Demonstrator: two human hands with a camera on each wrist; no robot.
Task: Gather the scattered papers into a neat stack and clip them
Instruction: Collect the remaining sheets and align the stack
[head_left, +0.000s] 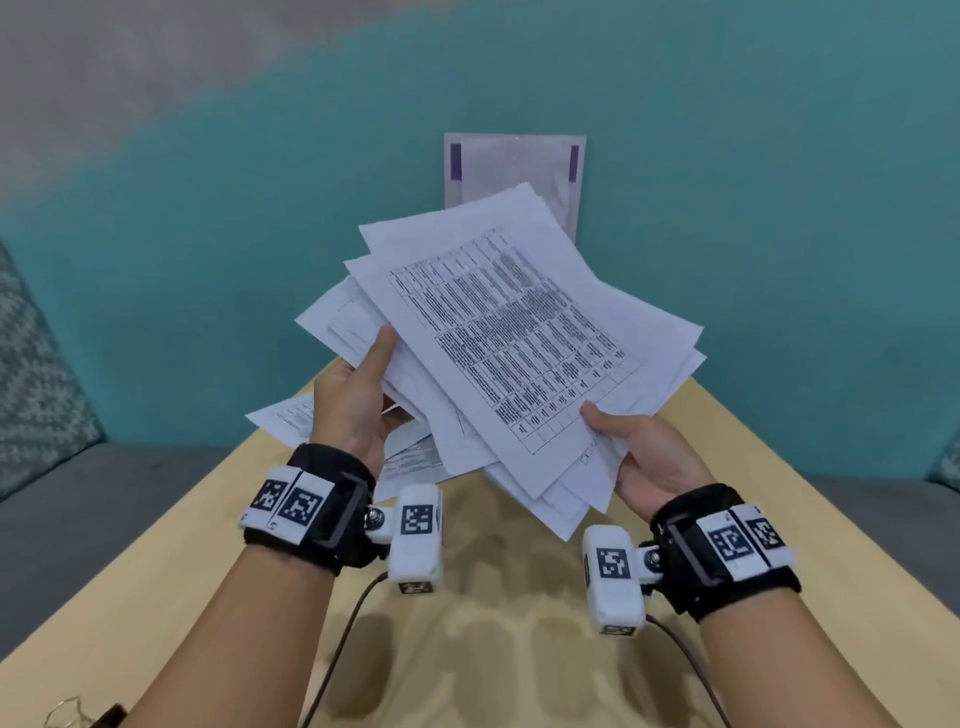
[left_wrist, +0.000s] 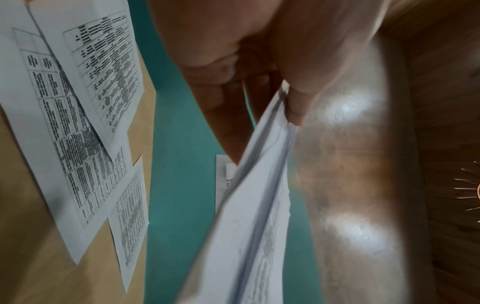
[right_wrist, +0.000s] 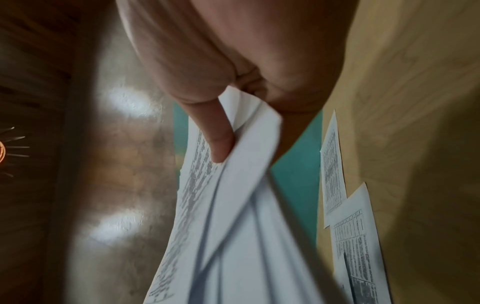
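Above the wooden surface (head_left: 779, 467), both hands pinch a fanned bundle of printed papers (head_left: 498, 332): left hand (head_left: 353, 400) and right hand (head_left: 649, 447) at opposite near corners, likely for squaring. More loose sheets (left_wrist: 75, 131) lie below, ungathered.

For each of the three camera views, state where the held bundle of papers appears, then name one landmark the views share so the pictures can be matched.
Head view: the bundle of papers fans across the centre, held above the table between left hand and right hand.
Left wrist view: bundle seen edge-on, centre to bottom, pinched below the thumb.
Right wrist view: bundle edge-on, centre to bottom, under the thumb.
Shared landmark: the loose printed sheets on the table.
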